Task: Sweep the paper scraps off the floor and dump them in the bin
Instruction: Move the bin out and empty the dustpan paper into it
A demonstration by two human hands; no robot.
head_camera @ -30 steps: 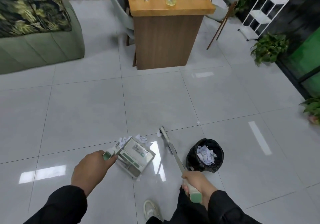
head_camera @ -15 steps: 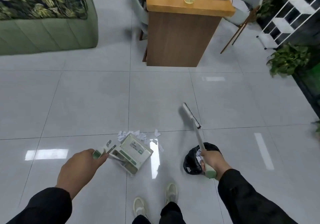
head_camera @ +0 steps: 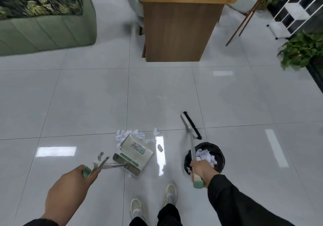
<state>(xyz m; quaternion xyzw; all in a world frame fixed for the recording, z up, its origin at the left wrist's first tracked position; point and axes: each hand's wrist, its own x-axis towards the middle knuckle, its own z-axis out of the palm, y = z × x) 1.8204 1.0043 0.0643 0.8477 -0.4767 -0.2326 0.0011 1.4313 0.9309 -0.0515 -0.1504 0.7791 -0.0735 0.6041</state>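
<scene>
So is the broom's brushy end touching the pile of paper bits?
Apart. The head view shows the broom head off to the right of the paper scraps, with bare tile between them.

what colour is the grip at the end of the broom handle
Pale green, capping the broom handle in the right hand; the head view shows it.

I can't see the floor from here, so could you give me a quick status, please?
Left hand grips dustpan; right hand grips broom. Paper scraps at pan's mouth. Bin part-filled. Nothing in the way.
</scene>
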